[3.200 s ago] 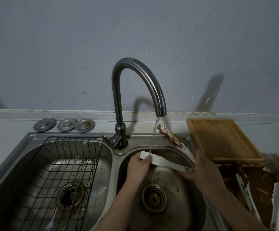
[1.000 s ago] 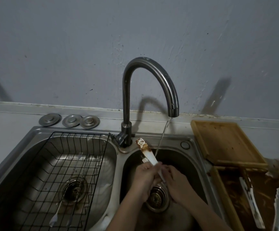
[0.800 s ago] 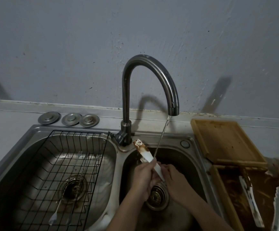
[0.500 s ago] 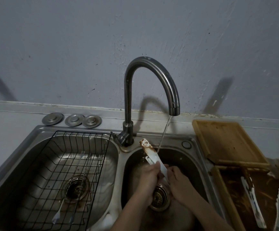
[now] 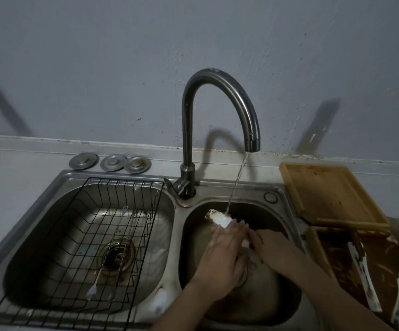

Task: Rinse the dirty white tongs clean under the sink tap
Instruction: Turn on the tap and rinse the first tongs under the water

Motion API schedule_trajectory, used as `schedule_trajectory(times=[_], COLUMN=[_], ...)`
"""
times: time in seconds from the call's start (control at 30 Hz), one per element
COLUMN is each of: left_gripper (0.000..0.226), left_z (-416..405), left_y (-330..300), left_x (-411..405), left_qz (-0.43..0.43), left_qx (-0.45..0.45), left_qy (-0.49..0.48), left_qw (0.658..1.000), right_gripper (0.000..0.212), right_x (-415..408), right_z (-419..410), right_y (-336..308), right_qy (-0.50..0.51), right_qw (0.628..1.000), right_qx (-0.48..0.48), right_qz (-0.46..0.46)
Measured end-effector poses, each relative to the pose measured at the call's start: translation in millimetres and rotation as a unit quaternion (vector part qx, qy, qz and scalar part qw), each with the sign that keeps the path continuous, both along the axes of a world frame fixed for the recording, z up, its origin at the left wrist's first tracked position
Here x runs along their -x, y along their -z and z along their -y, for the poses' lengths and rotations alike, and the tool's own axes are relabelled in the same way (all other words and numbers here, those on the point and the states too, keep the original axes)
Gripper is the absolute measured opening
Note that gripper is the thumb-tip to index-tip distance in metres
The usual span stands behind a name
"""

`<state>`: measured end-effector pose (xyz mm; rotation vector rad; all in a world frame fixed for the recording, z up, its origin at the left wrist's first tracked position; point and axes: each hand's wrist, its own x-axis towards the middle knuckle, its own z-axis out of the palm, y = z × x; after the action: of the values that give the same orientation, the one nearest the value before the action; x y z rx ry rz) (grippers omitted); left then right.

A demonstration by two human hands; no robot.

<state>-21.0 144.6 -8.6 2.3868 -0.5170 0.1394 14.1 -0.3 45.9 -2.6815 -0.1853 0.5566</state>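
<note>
White tongs point(image 5: 218, 218) with a brown stain at the tip poke out over the right sink basin point(image 5: 286, 240), and the thin stream from the curved steel tap point(image 5: 220, 106) lands on them. My left hand point(image 5: 222, 254) is wrapped around the tongs just behind that tip. My right hand point(image 5: 271, 248) grips their other end, of which only a small white bit shows between the two hands. Most of the tongs are hidden by my fingers.
A black wire rack point(image 5: 86, 242) lies in the left basin with two long thin utensils in it. Three round metal plugs point(image 5: 110, 161) sit behind it. Right of the sink are a wooden board point(image 5: 332, 192) and a stained tray point(image 5: 351, 263) holding two more white tongs point(image 5: 384, 285).
The tongs' stained tip has dropped lower and now sits under the stream. Earlier it pointed up, left of the water. Both hands stayed on the tongs.
</note>
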Motion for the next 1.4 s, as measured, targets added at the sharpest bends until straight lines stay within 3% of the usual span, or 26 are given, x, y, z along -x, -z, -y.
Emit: schedule_trajectory(times=[0.13, 0.27, 0.33, 0.5, 0.6, 0.77, 0.83, 0.93, 1.03, 1.1, 1.2, 1.27, 1.4], left_gripper=[0.058, 0.061, 0.061, 0.058, 0.053, 0.053, 0.052, 0.052, 0.056, 0.058, 0.062, 0.068, 0.075], left_z=[-4.6, -18.5, -14.1, 10.0, 2.2, -22.0, -30.9, -34.3, -26.8, -25.8, -32.3, -34.3, -26.1], left_y=[4.4, 12.6, 8.9, -7.2, -1.3, 9.2, 14.1, 11.2, -2.5, -5.4, -0.2, -0.1, -3.4], left_x=[-12.5, -21.7, -15.4, 1.0, -14.5, -33.1, -37.0, -36.0, -26.7, -24.6, -26.1, -24.8, -19.0], left_qz=[-0.022, -0.118, -0.09, -0.034, -0.011, -0.189, -0.213, -0.141, -0.075, -0.081, -0.188, -0.232, -0.145], left_qx=[-0.056, -0.02, -0.018, 0.035, 0.028, 0.026, 0.029, 0.103, 0.072, -0.027, -0.108, -0.093, -0.018], left_qy=[-0.036, -0.131, -0.118, 0.03, -0.004, -0.139, -0.179, -0.209, -0.139, -0.129, -0.174, -0.189, -0.149], left_qw=[0.998, 0.984, 0.989, 0.998, 1.0, 0.972, 0.96, 0.962, 0.985, 0.988, 0.961, 0.949, 0.978], right_gripper=[0.034, 0.035, 0.038, 0.028, 0.037, 0.04, 0.039, 0.041, 0.042, 0.042, 0.04, 0.04, 0.043], right_x=[2.6, 5.9, 5.2, 6.8, 7.7, 13.0, 13.6, 14.2, 14.5, 14.4, 14.4, 13.7, 13.4], right_z=[4.3, 12.1, 13.5, 11.9, 18.8, 27.5, 28.7, 28.3, 25.4, 23.7, 23.9, 25.9, 27.8], right_y=[-10.6, -12.2, -10.8, -13.7, -16.0, -18.5, -21.2, -22.2, -20.0, -19.2, -20.5, -19.1, -17.7], right_qy=[-0.037, -0.044, -0.019, -0.039, 0.018, 0.039, 0.046, 0.049, 0.052, 0.053, 0.057, 0.065, 0.067], right_qw=[0.998, 0.996, 0.998, 0.995, 0.997, 0.994, 0.994, 0.996, 0.996, 0.995, 0.996, 0.995, 0.995], right_qx=[0.026, 0.029, 0.007, 0.04, -0.006, -0.044, -0.049, -0.041, -0.057, -0.06, -0.049, -0.049, -0.049], right_qz=[0.035, 0.065, 0.068, 0.084, 0.078, 0.089, 0.09, 0.07, 0.052, 0.051, 0.056, 0.059, 0.048])
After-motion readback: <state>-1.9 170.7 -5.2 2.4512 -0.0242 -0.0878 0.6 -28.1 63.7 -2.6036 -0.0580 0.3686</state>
